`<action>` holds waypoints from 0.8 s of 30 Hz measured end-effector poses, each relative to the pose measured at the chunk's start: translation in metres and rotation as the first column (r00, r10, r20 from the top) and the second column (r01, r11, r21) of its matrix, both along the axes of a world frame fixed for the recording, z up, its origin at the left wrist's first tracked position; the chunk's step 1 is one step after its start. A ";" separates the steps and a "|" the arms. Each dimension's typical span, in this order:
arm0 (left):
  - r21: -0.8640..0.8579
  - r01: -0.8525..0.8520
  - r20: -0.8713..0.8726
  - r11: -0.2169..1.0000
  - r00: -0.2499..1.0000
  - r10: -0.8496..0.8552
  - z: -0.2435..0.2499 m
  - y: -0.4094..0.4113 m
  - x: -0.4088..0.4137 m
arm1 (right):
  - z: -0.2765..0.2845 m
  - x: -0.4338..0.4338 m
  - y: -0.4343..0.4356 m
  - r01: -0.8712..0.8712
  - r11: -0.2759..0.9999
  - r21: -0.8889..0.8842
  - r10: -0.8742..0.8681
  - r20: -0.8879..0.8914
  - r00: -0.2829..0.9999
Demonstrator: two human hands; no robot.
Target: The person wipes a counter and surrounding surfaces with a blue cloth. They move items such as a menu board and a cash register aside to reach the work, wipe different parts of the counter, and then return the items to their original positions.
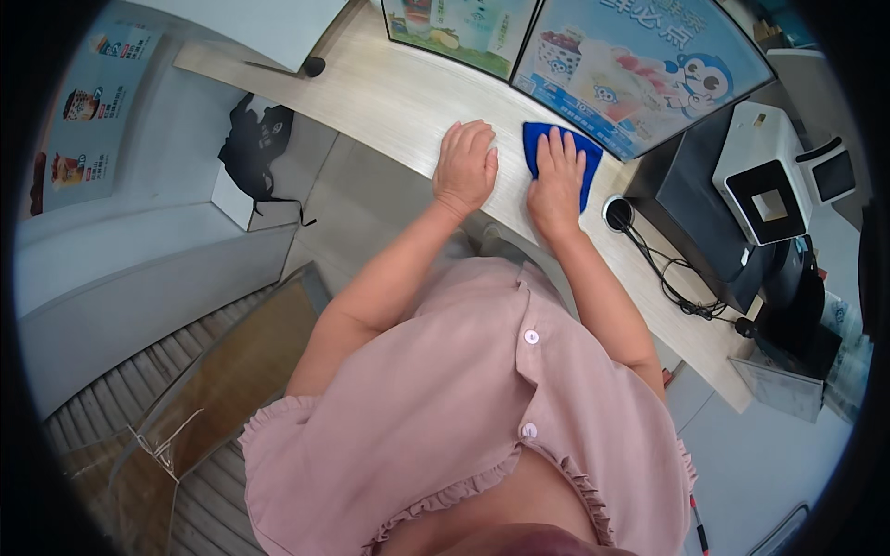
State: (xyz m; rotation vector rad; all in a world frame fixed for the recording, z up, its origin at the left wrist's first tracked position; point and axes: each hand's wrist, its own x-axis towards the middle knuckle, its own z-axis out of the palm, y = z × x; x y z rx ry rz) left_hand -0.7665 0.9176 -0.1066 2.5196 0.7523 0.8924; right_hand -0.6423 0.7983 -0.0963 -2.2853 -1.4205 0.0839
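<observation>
My right hand (556, 181) lies over a folded dark blue cloth (591, 149), its fingers pressing it against the pale wood-grain counter (389, 90). The cloth's corners stick out around the fingers. To its left, my left hand (467, 163) rests on the counter near the front edge, palm down and fingers loosely bent, with nothing seen in it. Just beyond the cloth stands a framed poster (633, 76) with pictures of drinks. A second framed poster (459, 35) adjoins it on the left.
On the right, a black box-shaped unit (685, 201) carries a white device (761, 174). Black cables (667, 278) run from a round counter grommet (617, 212). A black bag (257, 146) lies on a white ledge at left. Behind me on the left is a brown mat (229, 361).
</observation>
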 end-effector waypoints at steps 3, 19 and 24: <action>0.005 0.016 -0.002 1.000 1.000 -0.016 0.000 0.002 -0.001 | 0.002 0.001 0.009 -0.025 0.999 0.019 0.026 -0.019 0.999; -0.358 -0.017 0.208 0.934 0.973 0.097 0.011 0.051 -0.057 | 0.000 -0.013 -0.027 0.270 0.959 -0.088 -0.268 0.032 0.963; -0.168 -0.174 0.114 0.970 0.974 0.194 0.000 0.128 -0.100 | -0.003 -0.040 0.026 0.280 0.953 -0.119 -0.278 0.028 0.960</action>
